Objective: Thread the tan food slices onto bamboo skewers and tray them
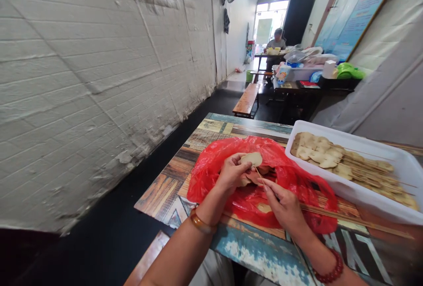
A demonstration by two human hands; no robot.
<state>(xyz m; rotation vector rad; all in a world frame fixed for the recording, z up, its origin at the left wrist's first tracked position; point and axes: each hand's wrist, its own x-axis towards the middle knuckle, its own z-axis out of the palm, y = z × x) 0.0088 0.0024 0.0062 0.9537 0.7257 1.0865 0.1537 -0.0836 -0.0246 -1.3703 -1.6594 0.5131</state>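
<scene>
Between the fingers and thumb of my left hand (pixel 234 170) is a thin, pale, round slice (pixel 254 158) of food whose kind I cannot make out. My right hand (pixel 280 200) pinches a thin wooden skewer (pixel 259 174), its upper end touching the slice's lower edge. Whether the tip has gone through is too small to tell. Both hands are above an open red plastic bag (pixel 208 169), in which more pale slices (pixel 264 208) lie, partly hidden. A bundle of loose skewers (pixel 360 221) extends from under my right hand to the right.
A white plastic tub (pixel 355 138) with skewered slices (pixel 317 149) stands on the wood-patterned table (pixel 175 176) at the right. Beyond are a wooden bench (pixel 247 99), a cluttered table (pixel 297 87) and a seated person (pixel 276 41). A white brick-patterned wall (pixel 99 79) runs along the left.
</scene>
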